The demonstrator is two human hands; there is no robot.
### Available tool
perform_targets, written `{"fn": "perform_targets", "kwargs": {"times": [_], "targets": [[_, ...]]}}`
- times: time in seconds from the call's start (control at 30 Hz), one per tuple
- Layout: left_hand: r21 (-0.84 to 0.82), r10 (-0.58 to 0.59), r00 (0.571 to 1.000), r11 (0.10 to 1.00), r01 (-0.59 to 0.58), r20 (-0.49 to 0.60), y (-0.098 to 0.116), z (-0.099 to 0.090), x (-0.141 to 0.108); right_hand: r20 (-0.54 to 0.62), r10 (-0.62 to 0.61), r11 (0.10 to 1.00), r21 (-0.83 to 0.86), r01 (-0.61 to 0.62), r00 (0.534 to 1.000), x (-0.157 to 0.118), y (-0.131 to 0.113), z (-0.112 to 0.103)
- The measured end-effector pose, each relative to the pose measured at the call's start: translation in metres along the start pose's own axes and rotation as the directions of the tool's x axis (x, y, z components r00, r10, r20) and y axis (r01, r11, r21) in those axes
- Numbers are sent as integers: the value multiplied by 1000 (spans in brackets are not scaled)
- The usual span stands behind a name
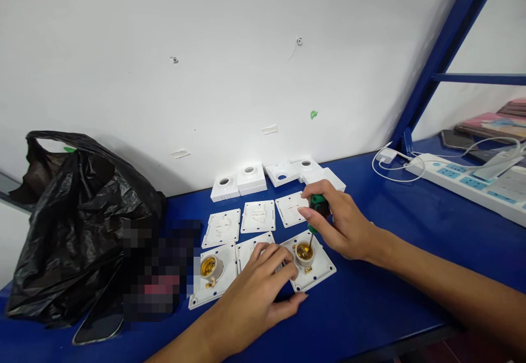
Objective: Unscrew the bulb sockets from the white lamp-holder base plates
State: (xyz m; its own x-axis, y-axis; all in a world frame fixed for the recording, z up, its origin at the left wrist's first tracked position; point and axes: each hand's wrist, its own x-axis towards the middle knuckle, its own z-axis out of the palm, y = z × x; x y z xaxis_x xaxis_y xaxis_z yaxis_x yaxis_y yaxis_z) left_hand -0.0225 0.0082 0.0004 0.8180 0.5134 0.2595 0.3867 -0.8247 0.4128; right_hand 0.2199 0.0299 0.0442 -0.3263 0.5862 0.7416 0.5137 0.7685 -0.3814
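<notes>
My right hand (339,220) is closed round the green and black handle of a screwdriver (317,204). Its shaft points down into the brass-lined lamp socket (304,253) on a square white base plate (316,275). Fingers bent, my left hand (267,281) holds the left edge of that same plate, its thumb near the front corner. Partly under my left hand lies another white plate (250,245). Further left, a second socket (211,268) sits on its own white plate (226,281). What lies beneath my left palm is hidden.
Behind are several flat white plates (258,217) and a row of white covers with round holes (251,178) by the wall. A black plastic bag (90,226) and a phone (101,316) lie left. A power strip (472,179) with white cables sits right, beside a blue frame (435,51).
</notes>
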Motion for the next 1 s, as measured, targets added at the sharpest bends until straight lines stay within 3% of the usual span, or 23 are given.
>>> {"fn": "perform_targets", "kwargs": {"times": [0.13, 0.3, 0.57, 0.7, 1.0], "targets": [[-8, 7, 1000, 1000, -7, -4, -1, 1, -2, 31, -70, 998, -1, 70, 997, -6, -8, 3], [-20, 20, 999, 1000, -21, -46, -3, 2, -5, -3, -254, 964, 81, 254, 967, -9, -18, 14], [2, 34, 999, 999, -34, 9, 2, -4, -3, -96, -125, 992, 11, 126, 987, -14, -8, 13], [2, 23, 999, 1000, -23, 24, 2, -4, -4, -254, -77, 992, 82, 101, 964, -22, 3, 19], [9, 23, 999, 1000, -24, 40, 2, -4, -5, -157, -64, 991, 106, 82, 986, -9, -8, 7]]}}
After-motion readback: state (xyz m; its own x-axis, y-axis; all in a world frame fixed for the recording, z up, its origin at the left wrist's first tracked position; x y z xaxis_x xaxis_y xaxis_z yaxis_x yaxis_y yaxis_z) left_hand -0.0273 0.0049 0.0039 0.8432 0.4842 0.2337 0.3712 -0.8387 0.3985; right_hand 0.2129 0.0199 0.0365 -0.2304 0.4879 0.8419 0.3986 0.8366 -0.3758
